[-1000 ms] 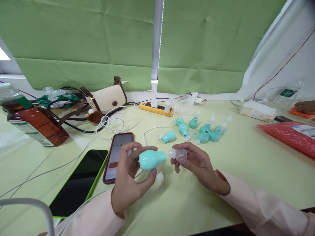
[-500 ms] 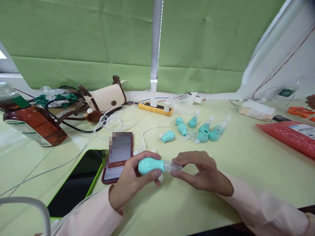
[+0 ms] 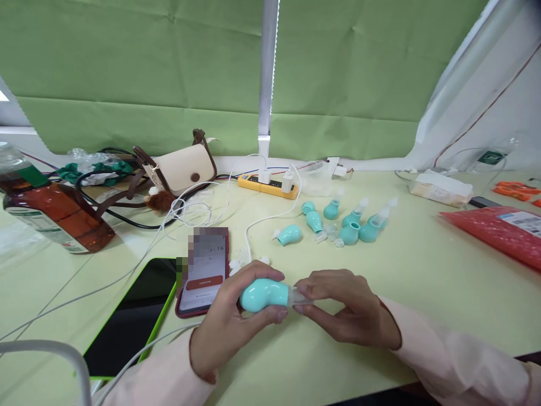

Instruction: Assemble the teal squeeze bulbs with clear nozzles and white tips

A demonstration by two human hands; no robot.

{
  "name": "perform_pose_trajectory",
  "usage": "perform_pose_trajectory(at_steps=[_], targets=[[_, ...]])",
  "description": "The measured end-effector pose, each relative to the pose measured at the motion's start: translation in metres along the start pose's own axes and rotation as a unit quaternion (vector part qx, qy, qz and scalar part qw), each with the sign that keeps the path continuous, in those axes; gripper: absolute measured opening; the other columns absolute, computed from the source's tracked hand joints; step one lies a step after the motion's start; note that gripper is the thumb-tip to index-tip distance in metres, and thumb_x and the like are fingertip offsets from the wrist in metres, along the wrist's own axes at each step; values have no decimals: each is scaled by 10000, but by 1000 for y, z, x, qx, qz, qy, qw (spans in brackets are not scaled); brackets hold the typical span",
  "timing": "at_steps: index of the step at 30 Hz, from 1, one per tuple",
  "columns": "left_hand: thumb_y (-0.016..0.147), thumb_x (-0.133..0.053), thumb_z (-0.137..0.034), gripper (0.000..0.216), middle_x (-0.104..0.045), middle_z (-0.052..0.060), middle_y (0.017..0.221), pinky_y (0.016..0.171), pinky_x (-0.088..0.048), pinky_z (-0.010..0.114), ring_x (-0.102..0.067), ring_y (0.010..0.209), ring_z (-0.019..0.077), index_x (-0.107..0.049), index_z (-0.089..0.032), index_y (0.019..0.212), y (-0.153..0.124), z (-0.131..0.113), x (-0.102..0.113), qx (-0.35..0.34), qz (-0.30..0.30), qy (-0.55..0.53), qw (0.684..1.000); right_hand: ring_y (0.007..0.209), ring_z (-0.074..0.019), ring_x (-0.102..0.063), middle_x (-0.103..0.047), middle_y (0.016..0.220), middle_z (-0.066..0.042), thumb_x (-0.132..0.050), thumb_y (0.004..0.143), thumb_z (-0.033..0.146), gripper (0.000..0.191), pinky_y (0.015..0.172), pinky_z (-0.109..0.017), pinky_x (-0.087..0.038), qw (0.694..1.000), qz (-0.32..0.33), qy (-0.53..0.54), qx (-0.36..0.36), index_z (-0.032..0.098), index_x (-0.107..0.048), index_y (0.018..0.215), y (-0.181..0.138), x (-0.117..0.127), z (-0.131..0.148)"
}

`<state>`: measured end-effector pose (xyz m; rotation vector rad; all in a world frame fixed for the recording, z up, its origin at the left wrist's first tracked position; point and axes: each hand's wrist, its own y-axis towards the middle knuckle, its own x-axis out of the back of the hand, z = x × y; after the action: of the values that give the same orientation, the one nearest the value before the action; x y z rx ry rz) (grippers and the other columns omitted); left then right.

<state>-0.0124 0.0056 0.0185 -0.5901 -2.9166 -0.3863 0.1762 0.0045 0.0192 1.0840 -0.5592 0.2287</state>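
My left hand (image 3: 230, 327) grips a teal rubber bulb (image 3: 262, 294) low over the table, fingers wrapped round it. My right hand (image 3: 346, 307) pinches a small clear plastic nozzle (image 3: 299, 294) that sits at the bulb's open neck. The two parts touch end to end. A cluster of more teal bulbs (image 3: 350, 225), some with clear tips, lies farther back on the table, and one lone teal bulb (image 3: 289, 234) lies closer. Small white pieces (image 3: 236, 263) lie beside my left hand.
A red-cased phone (image 3: 203, 269) and a green-cased tablet (image 3: 135, 313) lie left of my hands. White cables, a yellow power strip (image 3: 268, 187), a cream handbag (image 3: 181, 168), a brown bottle (image 3: 54, 214) and a red padded envelope (image 3: 499, 231) share the pale green table (image 3: 422, 282).
A second ago the bulb and the clear nozzle were held apart. My hands have come together and dropped toward me, and the nozzle now meets the bulb's neck.
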Motion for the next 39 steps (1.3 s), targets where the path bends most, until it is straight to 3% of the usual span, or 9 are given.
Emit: perform_pose_trajectory(at_steps=[3, 6, 12, 16, 23, 26, 32, 37, 39], targets=[[593, -718, -239, 283, -563, -1, 771, 561, -465, 218, -560, 651, 132, -581, -204, 838, 1, 1, 2, -47, -19, 79, 996, 524, -100, -584, -633, 625, 3, -637, 664, 124, 244, 495, -200, -484, 997, -32, 25, -58, 193, -529, 872, -2, -1, 2], [662, -664, -257, 228, -556, -2, 741, 440, -449, 200, -527, 459, 79, -558, -186, 851, 1, 3, 2, -46, 9, 50, 998, 496, -108, -583, -641, 629, -10, -679, 617, 153, 167, 464, -206, -499, 973, -8, 118, -196, 171, -559, 732, -4, -1, 3], [651, -681, -233, 241, -595, 22, 739, 566, -446, 239, -561, 632, 139, -570, -178, 858, 3, 7, 3, -173, -6, 159, 972, 403, -87, -550, -612, 571, 0, -741, 518, 174, 225, 390, -184, -473, 803, 78, 364, -466, 126, -539, 606, 4, 2, 2], [649, -685, -214, 292, -612, 43, 750, 581, -455, 227, -570, 646, 137, -580, -158, 915, 4, 8, 6, -233, 12, 188, 954, 382, -68, -522, -637, 586, -27, -720, 565, 221, 221, 388, -191, -475, 722, 118, 438, -523, 109, -548, 649, 7, 2, -2], [665, -664, -213, 285, -639, 76, 816, 660, -488, 264, -598, 730, 176, -599, -176, 940, 0, 0, 5, -266, 3, 223, 938, 354, -43, -496, -634, 571, -31, -680, 623, 222, 178, 330, -130, -431, 662, 141, 501, -539, 96, -556, 651, 8, 2, -2], [674, -648, -190, 233, -656, 70, 790, 634, -496, 259, -611, 701, 172, -619, -182, 904, -1, 1, 4, -254, -3, 203, 946, 364, -54, -510, -628, 572, -27, -683, 613, 220, 179, 337, -143, -439, 690, 139, 478, -526, 101, -557, 657, 7, 1, 1], [614, -693, -199, 196, -662, 46, 684, 571, -489, 254, -606, 597, 156, -650, -170, 803, 0, 0, 3, -154, 19, 119, 981, 393, -94, -553, -585, 511, -4, -698, 569, 155, 166, 367, -164, -451, 869, 85, 306, -380, 104, -601, 693, 0, -4, 9], [501, -747, -256, 276, -611, 11, 584, 380, -442, 222, -525, 406, 111, -638, -140, 726, 4, -2, -1, 70, -15, -28, 997, 440, -96, -565, -591, 526, -9, -623, 691, 280, 215, 412, -178, -464, 929, 44, 243, -275, 119, -605, 833, 4, -2, 4], [519, -739, -265, 291, -575, -15, 539, 360, -421, 207, -484, 373, 86, -620, -140, 753, 5, -1, 0, 99, -67, -86, 989, 527, -101, -571, -613, 627, -27, -580, 728, 335, 313, 499, -213, -487, 951, 22, 200, -236, 136, -568, 970, 5, 0, -3]])
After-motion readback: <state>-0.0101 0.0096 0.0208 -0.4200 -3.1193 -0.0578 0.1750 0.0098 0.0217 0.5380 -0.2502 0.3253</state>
